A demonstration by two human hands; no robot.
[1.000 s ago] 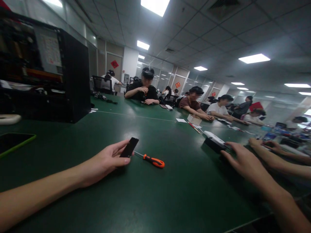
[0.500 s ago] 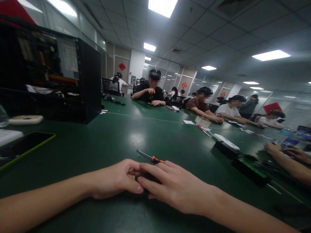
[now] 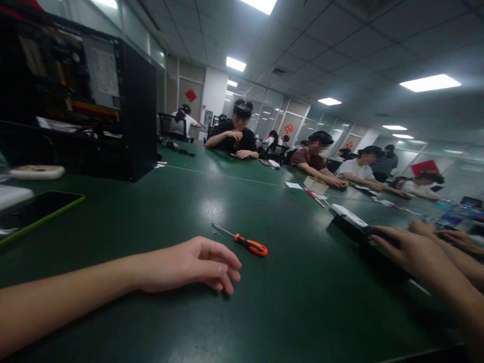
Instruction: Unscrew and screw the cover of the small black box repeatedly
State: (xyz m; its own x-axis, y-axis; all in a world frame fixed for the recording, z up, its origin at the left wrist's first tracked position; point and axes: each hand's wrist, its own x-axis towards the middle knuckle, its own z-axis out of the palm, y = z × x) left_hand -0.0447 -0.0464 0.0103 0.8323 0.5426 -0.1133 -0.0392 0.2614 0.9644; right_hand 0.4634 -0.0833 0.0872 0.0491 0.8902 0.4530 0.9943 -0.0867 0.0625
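My left hand (image 3: 204, 264) rests on the green table (image 3: 212, 327), open, with its fingers loosely curled and nothing visible in them. Just beyond its fingertips lies a screwdriver (image 3: 251, 245) with an orange and black handle, its metal shaft pointing away to the left. My right hand (image 3: 419, 254) is stretched out to the right side, its fingers closed about a small dark object (image 3: 387, 236) that is blurred and partly hidden. Beneath and beside that hand is a black box-like item (image 3: 346, 227) with a white device (image 3: 350, 216) on top.
An opened black computer case (image 3: 141, 111) stands at the left. Near it lie a phone with a green edge (image 3: 49, 214) and a pale oblong item (image 3: 38, 172). A small open box (image 3: 316, 185) and paper (image 3: 294, 185) lie farther back. Several people sit around the table.
My right hand has moved away from my left hand, far to the right, uncovering the screwdriver's handle. The dark item between my hands is gone from my left hand, whose fingers have loosened.
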